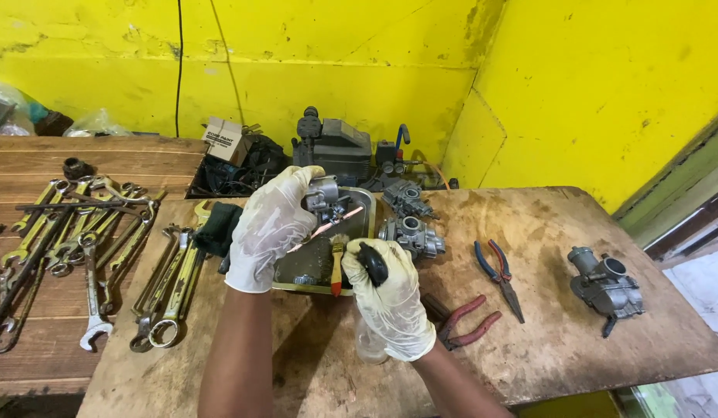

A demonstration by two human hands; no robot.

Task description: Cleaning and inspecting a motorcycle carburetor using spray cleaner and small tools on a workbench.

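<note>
Both hands are wearing thin, wrinkled, translucent white gloves. The left hand (pixel 270 228) is curling its fingers around a small cast-metal carburetor (pixel 326 195), dull grey and knobbly, holding it above a shallow rectangular metal tray (pixel 362 203) stained with dark fluid. The right hand (pixel 391 298) is closing tightly around a clear plastic spray bottle (pixel 370 344), its fingers wrapping the black rounded nozzle head (pixel 373 263) just beside the tray's near edge. A small paintbrush (pixel 337 259) with a red-tipped wooden handle is lying in the tray, between the two hands, on the worn, scuffed wooden table (pixel 545 325).
</note>
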